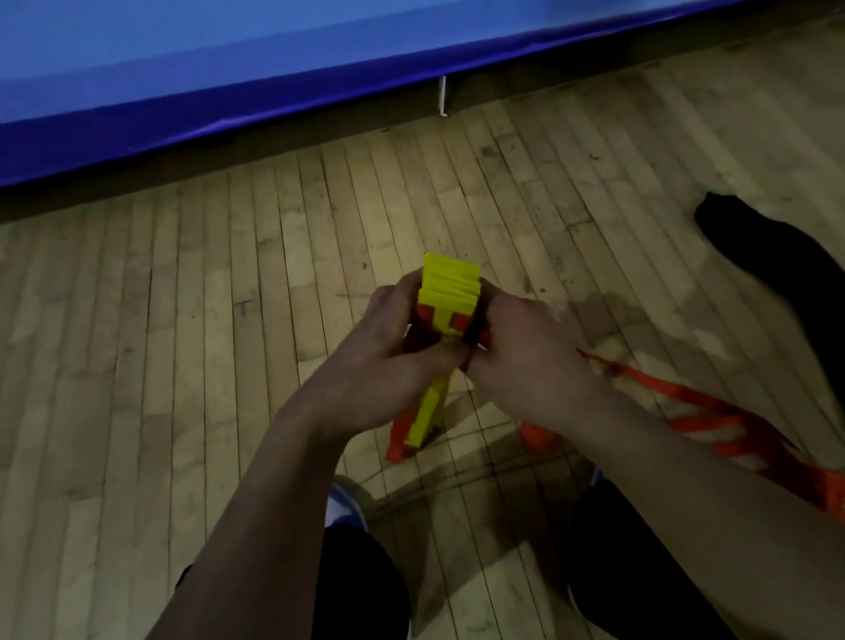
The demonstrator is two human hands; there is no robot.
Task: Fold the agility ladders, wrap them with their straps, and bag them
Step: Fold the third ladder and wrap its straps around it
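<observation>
A stack of yellow ladder rungs [450, 286] stands bunched on end in front of me, with orange strap [697, 412] running through it. My left hand [387, 354] grips the stack's left side, fingers curled round it. My right hand [516, 347] grips the right side, where the orange strap leaves the stack. The loose strap trails down to the right under my right forearm and lies in loops on the floor. One yellow rung [427, 412] hangs below my hands with an orange strap end beside it. A black bag [813, 323] lies flat on the floor at the right.
Wooden plank floor [154, 345] all around. A blue padded wall mat [282, 65] runs along the back. My legs in dark trousers and my shoes [345, 502] are below my arms.
</observation>
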